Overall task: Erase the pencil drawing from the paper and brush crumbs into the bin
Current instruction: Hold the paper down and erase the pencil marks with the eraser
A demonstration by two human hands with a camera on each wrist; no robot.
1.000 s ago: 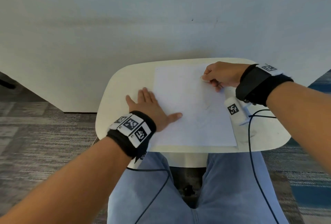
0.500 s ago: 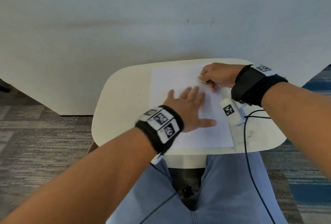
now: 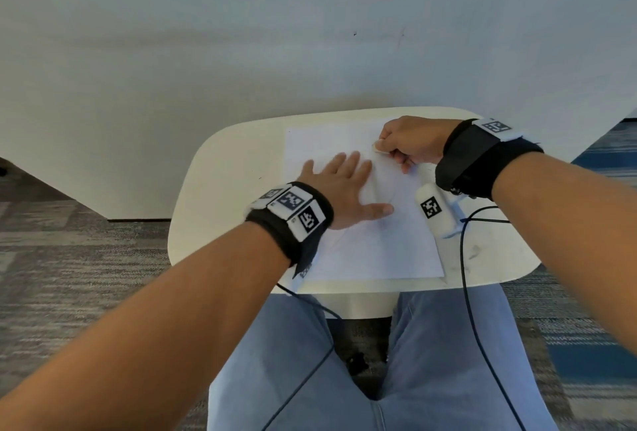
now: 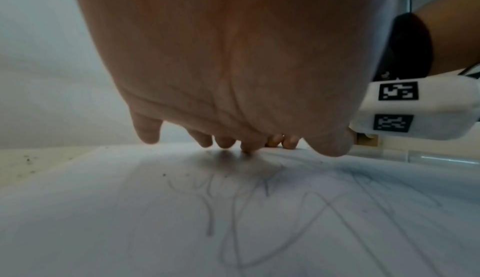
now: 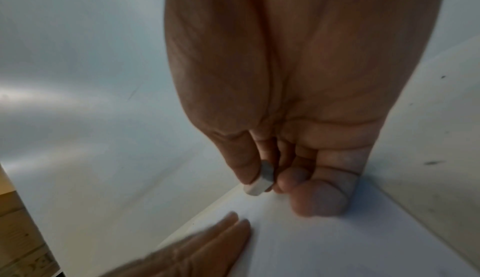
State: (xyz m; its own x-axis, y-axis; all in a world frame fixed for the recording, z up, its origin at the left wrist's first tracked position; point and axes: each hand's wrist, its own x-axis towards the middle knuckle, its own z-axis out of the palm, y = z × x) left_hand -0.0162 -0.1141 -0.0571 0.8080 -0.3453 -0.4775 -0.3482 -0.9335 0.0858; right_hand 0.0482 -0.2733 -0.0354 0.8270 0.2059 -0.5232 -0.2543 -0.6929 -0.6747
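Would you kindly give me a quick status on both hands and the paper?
Left hand flat on paper, pinning it. Right hand pinches eraser at far edge. Pencil lines remain. No bin in view.

The flat white sheet of paper (image 3: 362, 248) is matt and smooth, with faint grey pencil lines (image 4: 233, 209) looking dull and slightly smudged on it, and a few dark specks near its far left part. It lies on a rounded cream table top (image 3: 234, 196), smooth with a low sheen and some dark scuffs at its right side. The small white block eraser (image 5: 257, 187) looks matt and rubbery, greyed at one end. The black wrist bands (image 3: 472, 162) look like soft matt cloth; the white marker tags (image 3: 431, 208) on them look like hard smooth plastic. The blue trousers (image 3: 431, 379) are soft woven cloth, the grey and blue floor (image 3: 69, 275) rough carpet, the wall (image 3: 310, 34) matt and painted.
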